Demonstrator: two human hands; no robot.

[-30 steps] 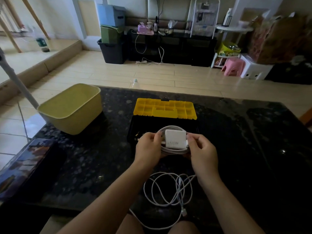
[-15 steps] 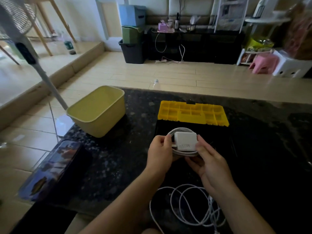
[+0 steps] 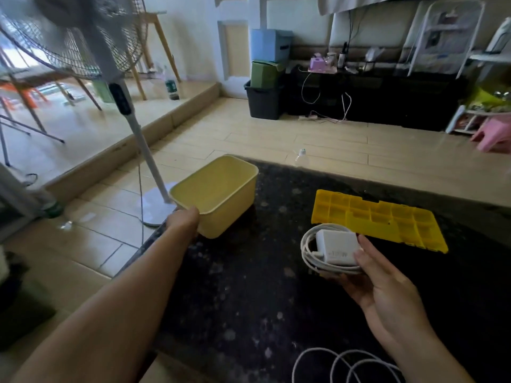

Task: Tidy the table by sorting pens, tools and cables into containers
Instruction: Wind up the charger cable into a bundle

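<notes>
Charger (image 3: 338, 250) plus coil (image 3: 306, 254) pinched in our right hand (image 3: 387, 294), left hand (image 3: 184, 219) at yellow bin (image 3: 232, 214), grip unclear; untied coil could spring loose in transfer.

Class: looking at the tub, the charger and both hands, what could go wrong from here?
The yellow tub stands by the table's left edge; the left hand at its corner could nudge it off. The cable coil round the charger, held in the right hand, might unwind or slip.

Left hand (image 3: 184, 217), fingers unseen at yellow bin (image 3: 221, 194) corner; loose cable (image 3: 340, 366) partly off bottom edge.
</notes>
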